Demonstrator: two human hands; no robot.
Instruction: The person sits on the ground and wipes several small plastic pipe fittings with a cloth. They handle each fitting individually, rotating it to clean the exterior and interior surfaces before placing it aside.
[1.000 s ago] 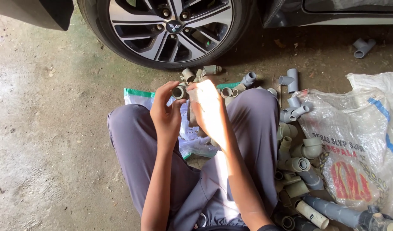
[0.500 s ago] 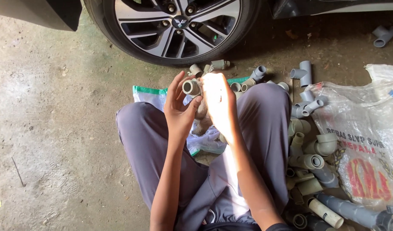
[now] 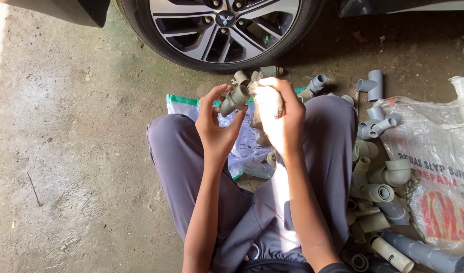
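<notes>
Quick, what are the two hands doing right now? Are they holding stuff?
Left hand: closed around a grey pipe fitting, pinched in the fingertips.
Right hand: closed around a pale rag, right beside the fitting.

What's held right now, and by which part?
The left hand holds a grey pipe elbow fitting by one end, fingertips around its socket. The right hand grips a pale rag, bunched in its fist.

One head-worn camera looks steeply down over the seated person's lap, close in. It faces forward to a car wheel (image 3: 224, 28) above the concrete floor (image 3: 75, 151).
</notes>
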